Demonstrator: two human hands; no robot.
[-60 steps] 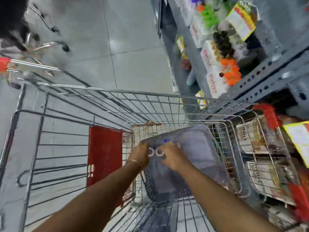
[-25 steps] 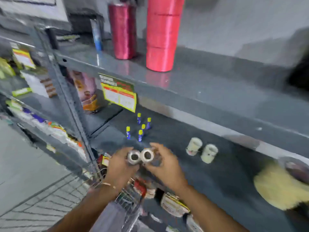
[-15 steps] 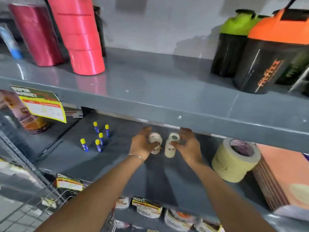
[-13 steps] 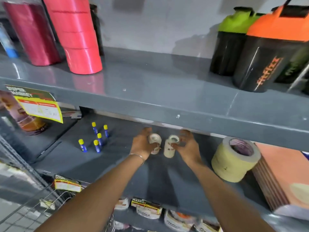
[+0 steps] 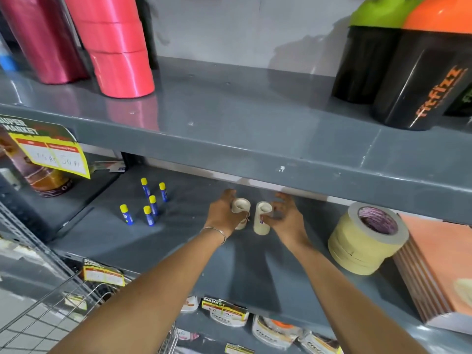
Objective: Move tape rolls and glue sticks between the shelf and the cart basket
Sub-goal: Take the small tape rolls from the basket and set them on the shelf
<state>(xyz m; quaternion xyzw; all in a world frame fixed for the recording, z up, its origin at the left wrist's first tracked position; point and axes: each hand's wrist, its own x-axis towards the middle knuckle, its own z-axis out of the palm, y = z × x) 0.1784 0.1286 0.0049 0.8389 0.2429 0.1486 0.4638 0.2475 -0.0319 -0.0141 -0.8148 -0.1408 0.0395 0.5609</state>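
Two short stacks of small cream tape rolls stand side by side on the grey middle shelf [image 5: 178,241]. My left hand [image 5: 221,216] is wrapped around the left tape stack [image 5: 241,205]. My right hand [image 5: 284,217] sits just right of the right tape stack [image 5: 263,217] with its fingers spread; only the thumb is close to the stack. Several blue glue sticks [image 5: 152,205] with yellow caps stand upright to the left. A corner of the wire cart basket [image 5: 48,305] shows at the lower left.
A stack of wide beige masking tape [image 5: 367,241] and orange notebooks [image 5: 439,272] lie to the right. Red ribbon rolls [image 5: 117,47] and shaker bottles [image 5: 419,72] stand on the upper shelf, which overhangs my hands. A yellow price tag [image 5: 48,152] hangs at left.
Both hands lifted two small tape rolls out of the cart basket and brought them onto the shelf stacks. My right hand's fingers have since spread off its stack.
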